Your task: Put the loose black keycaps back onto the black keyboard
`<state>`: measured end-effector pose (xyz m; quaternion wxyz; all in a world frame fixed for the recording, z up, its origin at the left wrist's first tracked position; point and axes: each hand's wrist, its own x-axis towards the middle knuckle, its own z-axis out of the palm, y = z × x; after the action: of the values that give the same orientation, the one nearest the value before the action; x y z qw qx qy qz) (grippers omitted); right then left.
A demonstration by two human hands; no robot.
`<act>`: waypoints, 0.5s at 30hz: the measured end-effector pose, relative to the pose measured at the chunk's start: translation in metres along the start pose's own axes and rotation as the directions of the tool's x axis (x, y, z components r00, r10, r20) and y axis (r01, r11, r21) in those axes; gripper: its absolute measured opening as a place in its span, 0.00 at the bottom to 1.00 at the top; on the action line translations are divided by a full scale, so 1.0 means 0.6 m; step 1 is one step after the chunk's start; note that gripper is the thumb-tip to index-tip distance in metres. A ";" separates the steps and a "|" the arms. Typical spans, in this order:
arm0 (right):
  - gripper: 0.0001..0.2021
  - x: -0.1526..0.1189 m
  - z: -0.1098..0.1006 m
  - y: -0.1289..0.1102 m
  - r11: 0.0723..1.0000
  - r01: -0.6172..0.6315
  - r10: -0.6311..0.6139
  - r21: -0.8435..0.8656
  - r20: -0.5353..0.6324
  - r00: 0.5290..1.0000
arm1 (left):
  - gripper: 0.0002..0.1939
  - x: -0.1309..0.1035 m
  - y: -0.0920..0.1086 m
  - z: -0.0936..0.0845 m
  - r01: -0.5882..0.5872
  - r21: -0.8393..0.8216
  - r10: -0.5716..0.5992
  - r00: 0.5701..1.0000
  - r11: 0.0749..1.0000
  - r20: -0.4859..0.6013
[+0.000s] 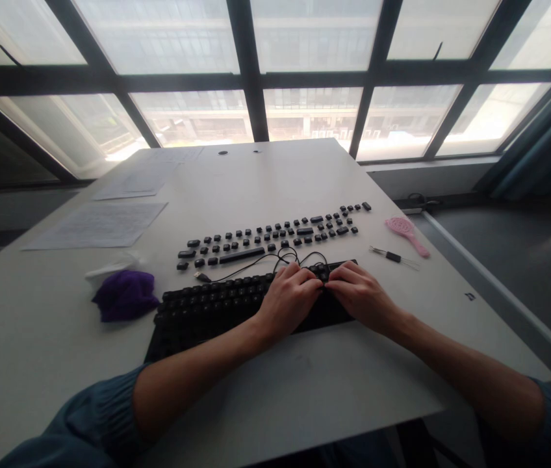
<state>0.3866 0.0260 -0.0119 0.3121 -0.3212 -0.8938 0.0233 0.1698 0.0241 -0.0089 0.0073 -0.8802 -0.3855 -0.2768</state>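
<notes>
A black keyboard (217,305) lies near the table's front edge, with keycaps on its left part and a barer area at its right. Over its right half, my left hand (291,296) and my right hand (360,296) nearly meet at the fingertips. Both have bent, closed fingers; anything between them is too small or hidden to name. Behind the keyboard, loose black keycaps (305,231) stand in rows, among them a long space bar (242,255). A black cable (241,268) with a USB plug (201,277) lies coiled between these rows and the keyboard.
A purple cloth (127,296) and a white tissue (114,268) lie left of the keyboard. Paper sheets (97,225) rest at the table's back left. On the right are a pink brush (409,235) and a wire keycap puller (393,257) on the white table (275,403).
</notes>
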 end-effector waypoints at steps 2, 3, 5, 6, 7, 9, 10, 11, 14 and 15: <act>0.12 0.000 -0.001 0.000 1.000 -0.003 0.003 -0.002 0.003 1.000 | 0.04 0.000 0.000 -0.001 0.005 -0.014 -0.005 1.000 1.000 -0.003; 0.12 0.000 -0.001 -0.001 1.000 -0.004 0.004 -0.003 0.004 1.000 | 0.04 0.000 0.000 -0.001 0.005 -0.017 -0.005 1.000 1.000 -0.004; 0.12 0.000 -0.002 -0.001 1.000 -0.004 0.004 -0.002 0.003 1.000 | 0.04 0.000 0.000 -0.001 0.004 -0.017 -0.004 1.000 1.000 -0.006; 0.12 0.001 -0.003 -0.002 1.000 -0.003 0.003 -0.001 0.002 1.000 | 0.04 0.000 0.000 -0.001 0.003 -0.017 -0.003 1.000 1.000 -0.005; 0.12 0.001 -0.004 -0.002 1.000 -0.001 0.001 0.000 0.001 1.000 | 0.04 0.000 0.000 -0.001 0.002 -0.016 -0.002 1.000 1.000 -0.006; 0.12 0.002 -0.005 -0.003 1.000 0.001 -0.001 -0.001 -0.001 1.000 | 0.04 0.000 0.000 0.000 -0.002 -0.011 0.002 1.000 1.000 -0.013; 0.13 0.003 -0.005 -0.002 1.000 0.002 -0.002 -0.002 -0.001 1.000 | 0.05 0.001 0.000 0.000 -0.005 -0.008 0.004 1.000 1.000 -0.015; 0.13 0.003 -0.004 -0.002 1.000 0.002 -0.002 -0.003 -0.001 1.000 | 0.05 0.001 0.000 0.000 -0.006 -0.008 0.006 1.000 1.000 -0.017; 0.12 0.002 -0.002 0.000 1.000 0.002 -0.002 -0.013 0.000 1.000 | 0.06 0.001 0.000 0.000 -0.008 -0.011 0.008 1.000 1.000 -0.023; 0.12 0.001 -0.001 0.001 1.000 0.004 -0.004 -0.017 0.000 1.000 | 0.06 0.001 0.000 0.000 -0.010 -0.012 0.009 1.000 1.000 -0.023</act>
<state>0.3866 0.0266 -0.0114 0.3093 -0.3223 -0.8945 0.0149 0.1701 0.0243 -0.0084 0.0076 -0.8788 -0.3794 -0.2893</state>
